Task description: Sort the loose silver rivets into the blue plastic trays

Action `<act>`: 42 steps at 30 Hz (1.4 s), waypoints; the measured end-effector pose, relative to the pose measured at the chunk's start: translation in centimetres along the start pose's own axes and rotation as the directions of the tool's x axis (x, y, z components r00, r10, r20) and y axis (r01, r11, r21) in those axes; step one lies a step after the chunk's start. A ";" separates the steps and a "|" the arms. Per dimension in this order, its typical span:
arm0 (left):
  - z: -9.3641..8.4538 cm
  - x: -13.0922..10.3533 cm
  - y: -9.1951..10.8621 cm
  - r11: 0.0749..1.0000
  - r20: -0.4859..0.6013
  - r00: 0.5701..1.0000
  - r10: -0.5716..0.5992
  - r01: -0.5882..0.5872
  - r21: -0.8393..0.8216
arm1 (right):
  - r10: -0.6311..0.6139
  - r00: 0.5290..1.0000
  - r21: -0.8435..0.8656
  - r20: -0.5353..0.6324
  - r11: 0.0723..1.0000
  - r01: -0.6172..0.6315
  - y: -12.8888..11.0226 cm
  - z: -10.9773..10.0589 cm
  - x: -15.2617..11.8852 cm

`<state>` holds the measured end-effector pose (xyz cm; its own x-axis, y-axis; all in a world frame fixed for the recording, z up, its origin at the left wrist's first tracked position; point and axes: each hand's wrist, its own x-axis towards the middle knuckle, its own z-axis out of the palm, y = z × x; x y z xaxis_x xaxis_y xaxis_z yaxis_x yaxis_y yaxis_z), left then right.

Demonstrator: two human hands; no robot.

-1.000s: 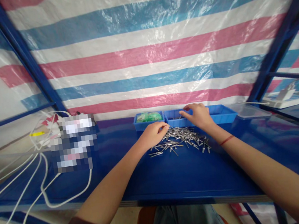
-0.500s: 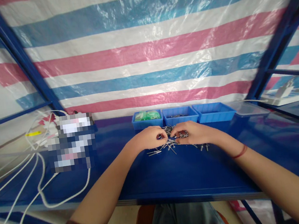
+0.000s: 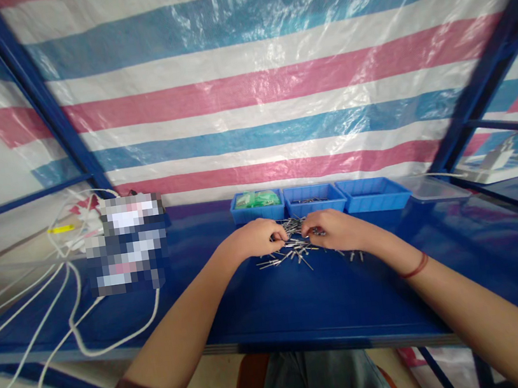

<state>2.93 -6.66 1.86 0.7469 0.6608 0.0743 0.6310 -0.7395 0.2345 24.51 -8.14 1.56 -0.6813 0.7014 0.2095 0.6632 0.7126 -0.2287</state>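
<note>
"What's in the containers?"

"Three blue rectangular plastic bins stand in a row along the tabletop's (image 3: 322,301) back edge. The left bin (image 3: 258,214) holds bright green items in clear plastic, the middle bin (image 3: 317,207) has a few thin metal pieces (image 3: 309,200) lying on its floor, and the right bin (image 3: 378,203) shows its blue floor. Beyond it, toward the back right corner, lies a flat clear plastic piece (image 3: 436,188), a tray or a lid; I can't tell which."

"And the slim silvery metal rivets (image 3: 296,251)?"

"Loosely heaped on the tabletop, between the bins and the front edge, partly hidden by the hands."

"Which way do they point?"

"Many ways. At the heap's left end, some lie with their long axes nearly parallel to the front edge. One near the middle slants rightward toward that edge. A few at the right end point more directly at it."

"The hands?"

"Both curl over the heap, apart from each other. The left hand (image 3: 262,237) has thumb and fingers bent close together; the right hand (image 3: 332,230) is similarly bent. Whether either pinches a rivet, I can't tell."
</note>
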 end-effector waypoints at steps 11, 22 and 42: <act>-0.6 -0.7 -2.4 0.970 -0.028 0.973 -0.230 0.231 0.077 | 0.258 0.961 -0.052 0.098 0.966 -0.254 3.7 -0.7 -1.1; -1.0 -1.1 -2.9 0.971 0.052 0.970 -0.237 0.237 0.019 | 0.245 0.965 0.038 0.093 0.968 -0.249 3.2 -1.2 -1.1; 3.0 1.9 0.8 0.991 -0.116 0.987 0.115 -0.106 0.083 | 0.312 0.938 0.104 0.150 0.939 -0.329 5.5 -3.1 -2.8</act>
<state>5.44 -6.40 -0.72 0.7849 0.5818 0.2131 0.5636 -0.8133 0.1445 31.00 -6.09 2.64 -0.4785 0.8779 -0.0170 0.8144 0.4364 -0.3825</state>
